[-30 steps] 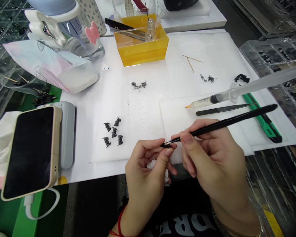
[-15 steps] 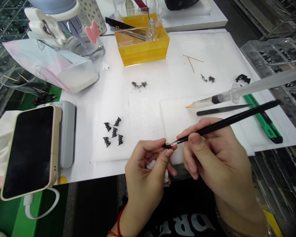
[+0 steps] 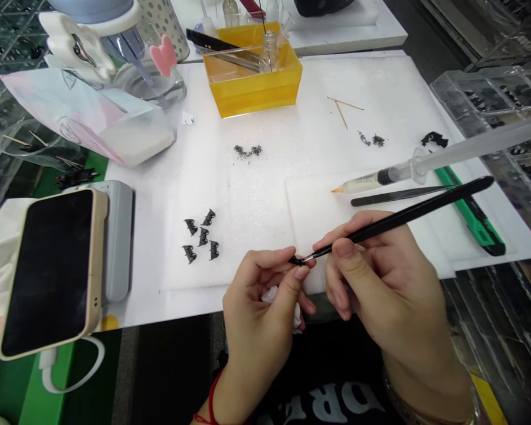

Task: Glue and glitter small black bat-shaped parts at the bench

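The left hand (image 3: 259, 321) has its thumb and pointer finger closed on a small black piece (image 3: 296, 260), and a crumpled white wad (image 3: 269, 294) is tucked in behind the thumb. The right hand (image 3: 387, 289) grips a long black tool (image 3: 407, 218) with its thumb and fingers. The small black piece is just below the middle of the frame, and its long side runs nearly flat across, dipping a bit to the right. The tool slants from the right side of the frame down to the left, with its thin metal tip pointing at the piece; I can't tell if they touch. Past the hands is a white foam sheet (image 3: 256, 200) on a white table top (image 3: 146, 304). Five little black bits (image 3: 203, 236) lie bunched near the left hand. Toward the right lie a fat syringe (image 3: 365, 182), thin dark tweezers (image 3: 398, 196) and a green cutter (image 3: 480, 221). A yellow box (image 3: 254, 94) stands at the top middle. At the left edge are a phone (image 3: 53, 271), a gray block (image 3: 119, 236) and a pale bag (image 3: 88, 121). Clear trays (image 3: 482, 82) sit at the right edge.
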{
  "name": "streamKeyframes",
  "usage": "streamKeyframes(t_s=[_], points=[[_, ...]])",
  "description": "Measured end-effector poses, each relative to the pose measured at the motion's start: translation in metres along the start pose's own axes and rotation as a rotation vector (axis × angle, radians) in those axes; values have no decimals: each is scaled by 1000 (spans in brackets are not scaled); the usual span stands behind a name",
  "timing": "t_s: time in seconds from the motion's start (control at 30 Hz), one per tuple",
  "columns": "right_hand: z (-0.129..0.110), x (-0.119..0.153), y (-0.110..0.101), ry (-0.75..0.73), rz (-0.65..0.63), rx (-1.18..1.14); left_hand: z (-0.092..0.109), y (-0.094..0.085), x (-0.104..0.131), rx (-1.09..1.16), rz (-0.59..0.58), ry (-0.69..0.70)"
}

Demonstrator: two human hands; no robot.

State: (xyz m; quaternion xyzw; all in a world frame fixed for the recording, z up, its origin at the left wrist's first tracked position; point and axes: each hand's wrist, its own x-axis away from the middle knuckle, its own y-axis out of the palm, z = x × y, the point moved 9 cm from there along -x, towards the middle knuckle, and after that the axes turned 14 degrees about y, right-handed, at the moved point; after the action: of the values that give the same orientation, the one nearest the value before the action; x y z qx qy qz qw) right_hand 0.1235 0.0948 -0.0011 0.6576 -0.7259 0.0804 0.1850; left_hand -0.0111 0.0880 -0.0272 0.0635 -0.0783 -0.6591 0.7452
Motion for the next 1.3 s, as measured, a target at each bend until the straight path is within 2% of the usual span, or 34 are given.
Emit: streamKeyframes(t_s=[0.5,1.07,1.3], points=[[1,-2,0,0,-12,-18,0,1,-1,-10,-11,-4],[0,0,-3,-13,38,20,0,0,0,-19,-11,-2],[4,-7,2,59,13,-34,1,2,0,-20,-17,25]])
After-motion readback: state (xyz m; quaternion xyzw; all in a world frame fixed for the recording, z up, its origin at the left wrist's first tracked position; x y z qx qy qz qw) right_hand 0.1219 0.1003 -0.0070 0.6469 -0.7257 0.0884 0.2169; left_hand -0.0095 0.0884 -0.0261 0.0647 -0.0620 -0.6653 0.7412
